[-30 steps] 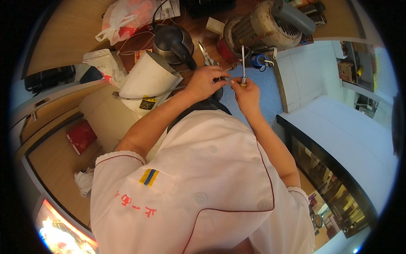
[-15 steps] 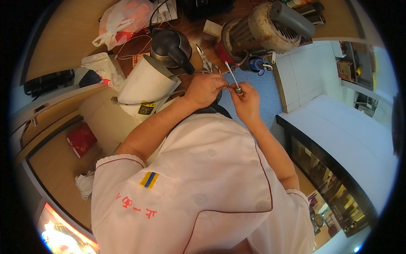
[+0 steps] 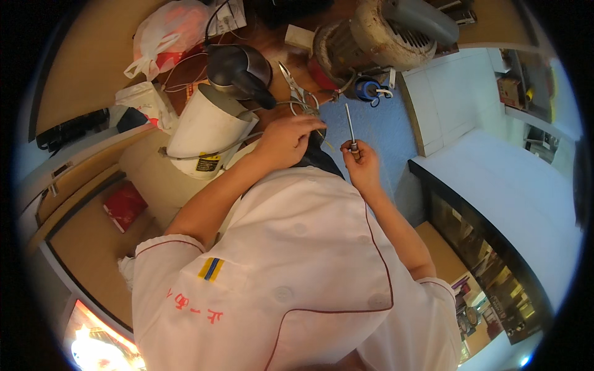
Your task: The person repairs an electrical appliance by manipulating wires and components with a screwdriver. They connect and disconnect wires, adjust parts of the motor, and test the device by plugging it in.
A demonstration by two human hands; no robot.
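Observation:
My right hand (image 3: 363,166) is closed around the handle of a screwdriver (image 3: 350,125), whose metal shaft points up and away from me. To its left, my left hand (image 3: 286,141) is held with bent fingers pressed together, beside the end of a grey cable (image 3: 309,110). A thin strand shows near its fingertips, but what the fingers hold is too small to tell. Just beyond that hand lie open scissors (image 3: 296,86) on the brown tabletop. Farther right stands a rusty, worn electric motor (image 3: 371,46) with a grey cylinder on it.
A black-handled kettle (image 3: 240,71) and a white tapered housing (image 3: 201,133) stand at the left. Behind them sit a plastic bag (image 3: 170,34) and loose cords. A blue round part (image 3: 367,90) is beside the motor. At the right is a white counter (image 3: 495,179) with a dark-framed front.
My hands have moved apart from each other. The right one has drawn slightly down and right with the screwdriver; the left has shifted left. The view has tilted a little.

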